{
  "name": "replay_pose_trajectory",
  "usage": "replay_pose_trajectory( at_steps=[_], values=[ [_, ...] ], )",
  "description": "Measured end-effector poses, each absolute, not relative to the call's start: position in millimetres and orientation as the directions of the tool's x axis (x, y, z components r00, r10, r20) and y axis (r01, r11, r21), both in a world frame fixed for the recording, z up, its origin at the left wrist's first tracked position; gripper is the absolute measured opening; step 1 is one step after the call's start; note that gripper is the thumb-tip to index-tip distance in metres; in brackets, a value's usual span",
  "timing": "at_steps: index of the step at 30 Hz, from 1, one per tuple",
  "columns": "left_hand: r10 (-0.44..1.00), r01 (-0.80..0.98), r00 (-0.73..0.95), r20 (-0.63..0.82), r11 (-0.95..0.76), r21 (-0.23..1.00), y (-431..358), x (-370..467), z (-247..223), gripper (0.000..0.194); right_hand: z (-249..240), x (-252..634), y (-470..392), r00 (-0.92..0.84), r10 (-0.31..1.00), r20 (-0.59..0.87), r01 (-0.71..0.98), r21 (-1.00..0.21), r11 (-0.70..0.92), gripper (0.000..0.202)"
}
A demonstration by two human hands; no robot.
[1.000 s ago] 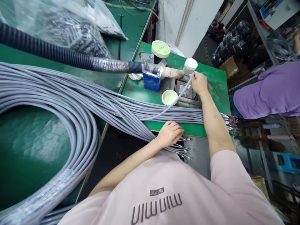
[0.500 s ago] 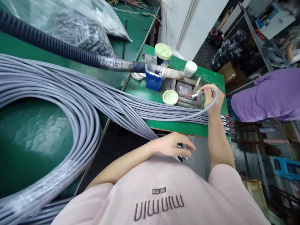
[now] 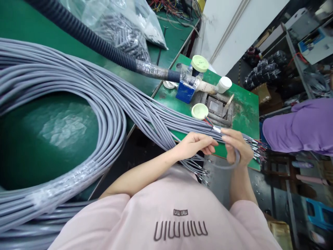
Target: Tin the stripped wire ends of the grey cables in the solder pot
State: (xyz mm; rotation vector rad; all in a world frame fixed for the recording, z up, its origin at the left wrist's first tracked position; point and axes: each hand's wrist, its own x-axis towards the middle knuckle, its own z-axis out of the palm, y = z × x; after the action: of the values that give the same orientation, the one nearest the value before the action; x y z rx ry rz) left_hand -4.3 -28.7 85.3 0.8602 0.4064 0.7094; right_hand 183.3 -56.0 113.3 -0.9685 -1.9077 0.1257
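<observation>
- Right hand [image 3: 235, 147] closed around a single grey cable [image 3: 229, 166], looped under the fingers; stripped end points left, toward the solder pot [image 3: 217, 107].
- Left hand [image 3: 195, 146] half-curled, fingertips nearly meeting that end, resting on the cable bundle [image 3: 145, 114] at the tabletop [image 3: 244, 104] edge.

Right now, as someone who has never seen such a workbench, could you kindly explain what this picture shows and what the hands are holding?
The picture comes from a camera worn on the person's head, looking down over a pink shirt at two bare hands. The right hand grips the end of one grey cable, which loops below the fingers; thin coloured wires stick out of its tip. The left hand meets it at that tip. A big bundle of grey cables lies coiled over the green table. Beyond the hands stand a pale green lid, a blue box, a white jar and a black ribbed hose. At the right, another person's purple sleeve shows.
</observation>
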Motion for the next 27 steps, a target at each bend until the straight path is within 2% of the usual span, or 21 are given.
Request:
replay_pose_trajectory(
  at_steps=[4,7,9,15,21,27],
  values=[
    [0.734,-0.381,0.669,-0.117,0.475,0.793,-25.7,4.9,72.2,0.064,114.0,188.4,-80.4,-0.579,0.603,0.549,0.581,-0.241,0.777,0.036],
    [0.741,-0.374,0.663,-0.110,0.454,0.809,-27.2,7.4,65.9,0.059,110.5,191.2,-91.3,-0.642,0.585,0.495,0.621,-0.111,0.776,0.034],
    [0.739,-0.388,0.670,-0.078,0.438,0.811,-28.8,8.7,62.2,0.056,108.2,192.5,-96.7,-0.633,0.597,0.494,0.654,-0.073,0.753,0.034],
    [0.731,-0.438,0.682,-0.007,0.416,0.797,-32.3,14.1,51.2,0.049,100.2,194.5,-106.9,-0.594,0.634,0.495,0.686,-0.101,0.721,0.035],
    [0.735,-0.428,0.676,-0.054,0.451,0.783,-32.6,14.8,51.7,0.051,91.6,192.8,-111.0,-0.529,0.666,0.526,0.696,-0.179,0.695,0.037],
    [0.758,-0.365,0.649,-0.063,0.383,0.848,-32.5,10.9,62.0,0.054,88.9,189.5,-113.6,-0.493,0.675,0.549,0.692,-0.223,0.687,0.038]
  ],
)
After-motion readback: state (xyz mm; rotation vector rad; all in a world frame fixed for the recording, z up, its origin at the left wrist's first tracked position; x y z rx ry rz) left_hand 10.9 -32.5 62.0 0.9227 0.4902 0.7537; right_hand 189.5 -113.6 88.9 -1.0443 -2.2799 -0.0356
